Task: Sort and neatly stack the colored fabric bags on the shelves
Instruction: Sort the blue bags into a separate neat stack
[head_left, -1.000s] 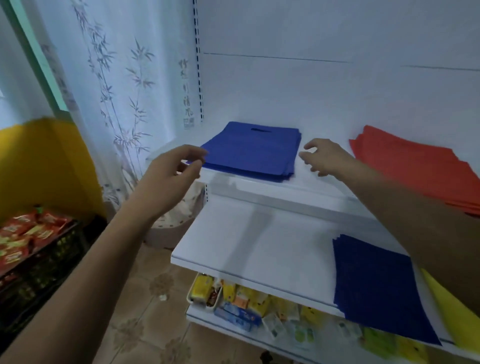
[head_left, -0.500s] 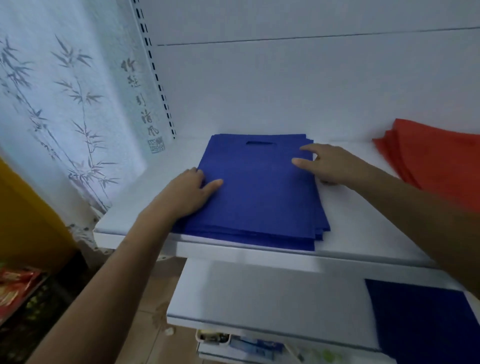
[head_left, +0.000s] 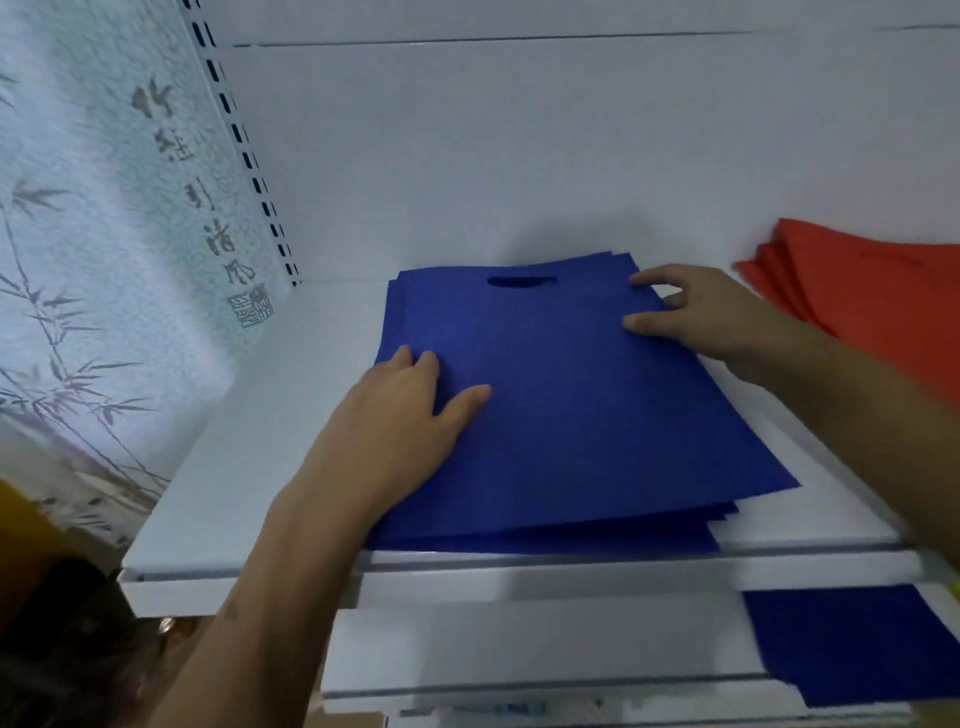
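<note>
A stack of blue fabric bags (head_left: 571, 405) with a cut-out handle lies on the white upper shelf (head_left: 234, 457). The stack's near edges are fanned and uneven. My left hand (head_left: 400, 436) rests flat on the stack's left side, fingers straight. My right hand (head_left: 696, 312) touches the stack's far right edge with spread fingers. A pile of red bags (head_left: 862, 291) lies to the right on the same shelf. Another blue pile (head_left: 857, 644) sits on the lower shelf, at the right.
The shelf's white back panel (head_left: 519, 156) rises right behind the stacks. A slotted upright (head_left: 244, 150) and a bamboo-print curtain (head_left: 93, 260) bound the left side. The lower shelf (head_left: 519, 644) juts out below. A dark crate (head_left: 52, 623) stands at the floor on the left.
Both hands went from hovering in front of the blue stack to resting on it. The view has closed in on the upper shelf, and the stack's near edges have fanned out.
</note>
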